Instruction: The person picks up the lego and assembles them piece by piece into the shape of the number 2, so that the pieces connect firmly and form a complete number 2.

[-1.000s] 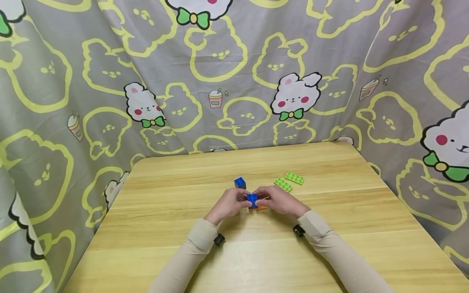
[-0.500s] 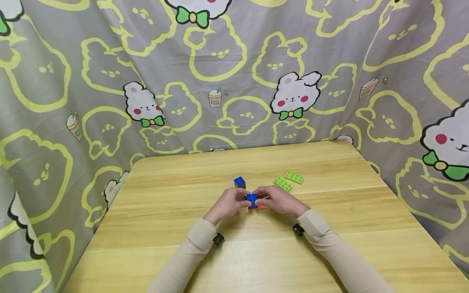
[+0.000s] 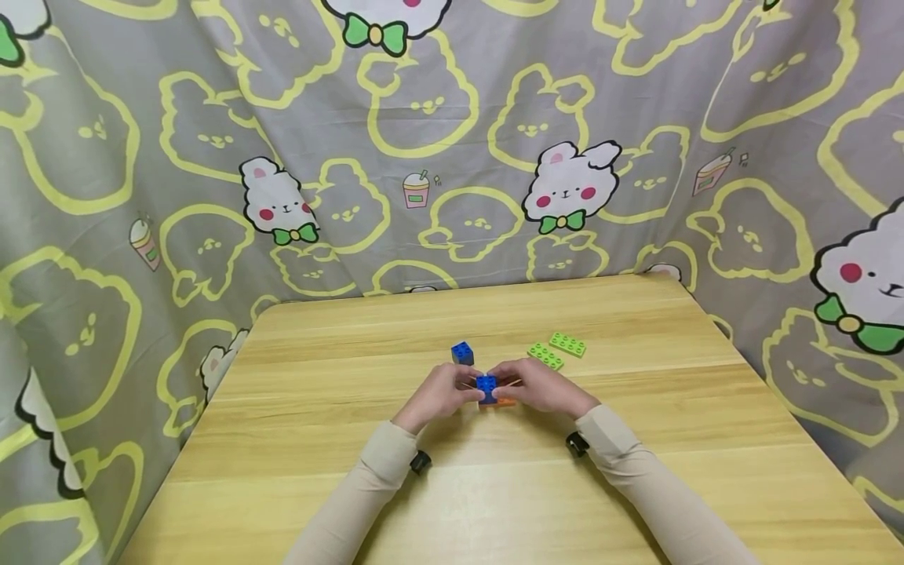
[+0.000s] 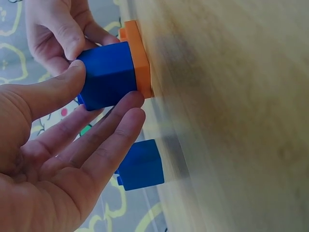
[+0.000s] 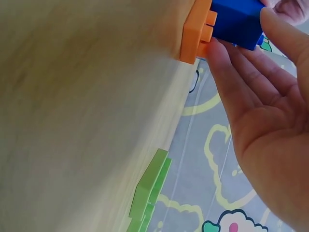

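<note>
A blue toy brick point(image 3: 486, 389) sits upright on one end of a flat orange brick point(image 3: 506, 402), which lies on the table. My left hand point(image 3: 443, 390) pinches the blue brick from the left; in the left wrist view its thumb point(image 4: 65, 89) presses near the top edge and the fingers lie along the far side. From the right, my right hand point(image 3: 540, 386) holds the same brick between thumb and fingers. In the right wrist view, the index fingertip is beside the studs of the orange brick point(image 5: 195, 34).
Just beyond my left hand stands another blue brick point(image 3: 462, 353). Two flat lime-green bricks point(image 3: 546, 356) lie side by side past my right hand. The wooden table point(image 3: 339, 345) ends at a patterned grey curtain point(image 3: 452, 227).
</note>
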Action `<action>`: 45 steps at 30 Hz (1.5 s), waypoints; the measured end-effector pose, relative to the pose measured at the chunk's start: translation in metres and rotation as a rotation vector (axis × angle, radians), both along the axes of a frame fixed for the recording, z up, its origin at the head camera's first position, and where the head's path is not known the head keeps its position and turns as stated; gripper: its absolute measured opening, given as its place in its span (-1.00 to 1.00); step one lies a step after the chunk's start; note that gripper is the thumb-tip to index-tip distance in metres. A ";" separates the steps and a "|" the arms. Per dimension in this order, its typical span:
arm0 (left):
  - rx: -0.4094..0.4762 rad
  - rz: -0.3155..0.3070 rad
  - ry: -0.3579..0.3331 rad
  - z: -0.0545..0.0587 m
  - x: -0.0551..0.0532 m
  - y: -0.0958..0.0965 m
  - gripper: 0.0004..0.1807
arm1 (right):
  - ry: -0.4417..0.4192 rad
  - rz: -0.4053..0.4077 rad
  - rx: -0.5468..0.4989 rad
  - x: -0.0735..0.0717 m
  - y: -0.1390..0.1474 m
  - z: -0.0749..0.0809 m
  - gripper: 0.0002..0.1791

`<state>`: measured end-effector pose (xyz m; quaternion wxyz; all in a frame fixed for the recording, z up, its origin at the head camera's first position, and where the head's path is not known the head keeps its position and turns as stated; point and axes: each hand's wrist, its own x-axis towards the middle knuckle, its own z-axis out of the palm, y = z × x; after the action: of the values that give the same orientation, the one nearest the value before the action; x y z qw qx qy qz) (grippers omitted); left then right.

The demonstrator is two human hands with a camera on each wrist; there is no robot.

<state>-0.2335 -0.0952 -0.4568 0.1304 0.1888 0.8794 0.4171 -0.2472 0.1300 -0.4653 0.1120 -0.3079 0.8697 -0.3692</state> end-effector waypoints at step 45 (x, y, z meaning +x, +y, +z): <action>-0.011 0.010 -0.018 0.000 0.002 -0.001 -0.62 | -0.037 -0.418 0.065 -0.031 0.084 -0.009 -0.47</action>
<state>-0.2313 -0.0958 -0.4565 0.1374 0.1800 0.8813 0.4148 -0.2783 0.2139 -0.4739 0.0588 -0.1100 0.9240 -0.3616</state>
